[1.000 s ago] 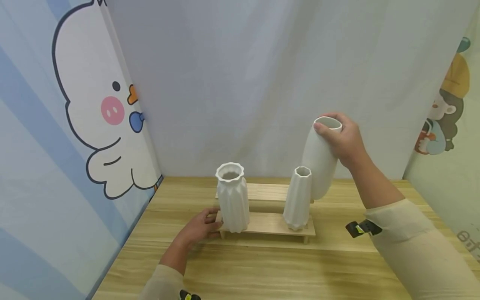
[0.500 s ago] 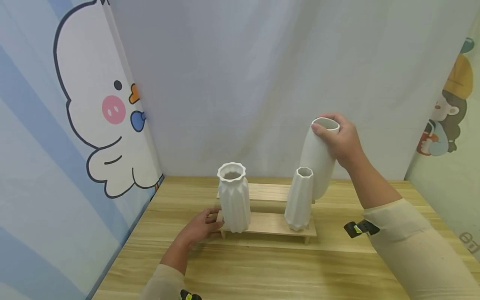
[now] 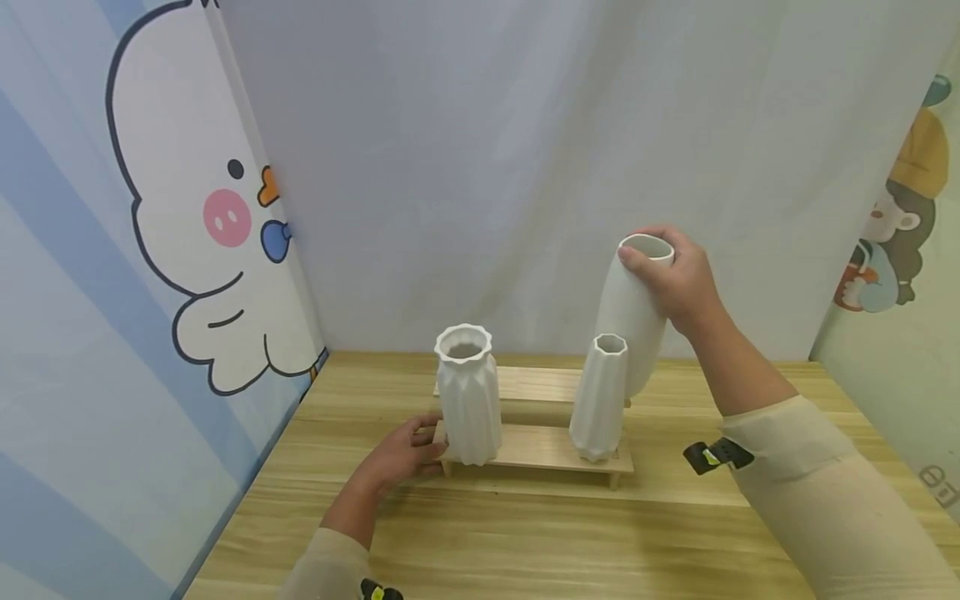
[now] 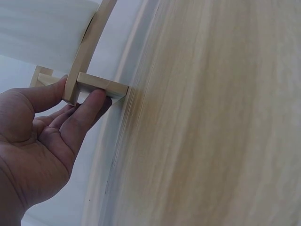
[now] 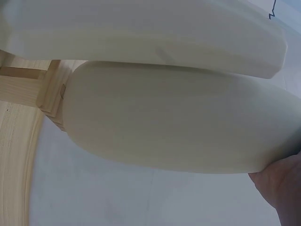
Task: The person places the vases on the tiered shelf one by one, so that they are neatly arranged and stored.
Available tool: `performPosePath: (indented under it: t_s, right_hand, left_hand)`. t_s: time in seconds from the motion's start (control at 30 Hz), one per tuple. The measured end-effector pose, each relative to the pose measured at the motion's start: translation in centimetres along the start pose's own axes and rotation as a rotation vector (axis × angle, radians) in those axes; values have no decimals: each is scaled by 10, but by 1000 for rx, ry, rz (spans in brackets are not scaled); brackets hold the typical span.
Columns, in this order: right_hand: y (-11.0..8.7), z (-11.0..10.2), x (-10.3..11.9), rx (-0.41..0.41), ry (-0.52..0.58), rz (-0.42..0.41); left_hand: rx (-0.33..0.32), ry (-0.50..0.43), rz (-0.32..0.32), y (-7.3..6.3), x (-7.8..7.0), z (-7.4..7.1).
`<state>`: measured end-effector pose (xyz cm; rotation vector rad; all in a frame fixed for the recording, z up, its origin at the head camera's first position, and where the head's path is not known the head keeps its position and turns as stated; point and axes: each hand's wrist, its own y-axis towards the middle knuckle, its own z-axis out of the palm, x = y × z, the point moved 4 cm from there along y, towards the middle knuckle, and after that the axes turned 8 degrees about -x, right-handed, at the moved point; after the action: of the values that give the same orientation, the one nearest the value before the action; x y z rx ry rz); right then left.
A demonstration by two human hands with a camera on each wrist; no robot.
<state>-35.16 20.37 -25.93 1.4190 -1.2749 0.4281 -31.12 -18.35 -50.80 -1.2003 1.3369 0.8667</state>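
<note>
My right hand [image 3: 686, 279] grips a tall smooth white vase [image 3: 630, 300] by its rim, thumb over the near edge. The vase tilts slightly, its base close to the right end of the back wooden board [image 3: 536, 383]. In the right wrist view, this vase [image 5: 178, 122] lies alongside the narrower one, and little of the hand shows. My left hand [image 3: 408, 454] pinches the left end of the wooden stand [image 4: 84, 56], thumb and fingers around the wood. On the front board [image 3: 532, 446] stand a pleated vase with scalloped rim [image 3: 468, 408] at left and a narrow faceted vase [image 3: 596, 408] at right.
The stand sits on a wood-grain table [image 3: 525, 542]. A pale curtain [image 3: 480, 183] hangs behind it. Cartoon-printed panels rise on both sides, with a white bird [image 3: 180, 167] at left. The narrow vase partly overlaps the held vase in the head view.
My right hand has moved slightly left with the smooth vase, which now stands more upright and further behind the narrow vase. The left hand has stayed at the stand's end.
</note>
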Motion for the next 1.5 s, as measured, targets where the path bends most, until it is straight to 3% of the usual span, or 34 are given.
performPosePath:
  t_s: [1.5]
  right_hand:
    - [5,19,2,11,17,-9]
  left_hand:
    - [-2,-31,-9,2,2,-1]
